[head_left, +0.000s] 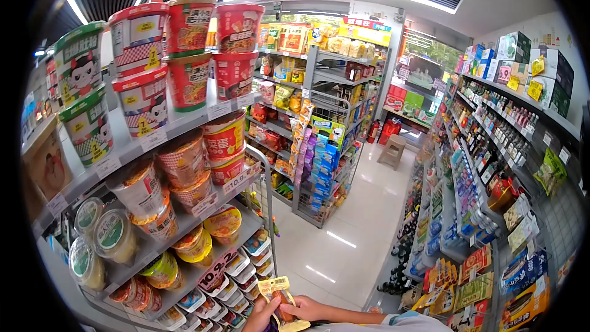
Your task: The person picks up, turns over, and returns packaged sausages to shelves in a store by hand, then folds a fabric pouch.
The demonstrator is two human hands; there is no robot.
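At the near edge, we hold a yellow snack packet (278, 294) between both hands: our left hand (260, 316) is clamped on its left side, our right hand (309, 308) on its right. Near left, we see stacked instant noodle tubs (141, 106) on a gray shelf (131, 154). Bottles (491, 114) line the shelving on the right; far down the aisle stands a stool (392, 149).

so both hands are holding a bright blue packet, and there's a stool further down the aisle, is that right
Not quite: in the head view, the packet is yellow, not blue. The left hand and right hand are both holding it, and the stool is further down the aisle.
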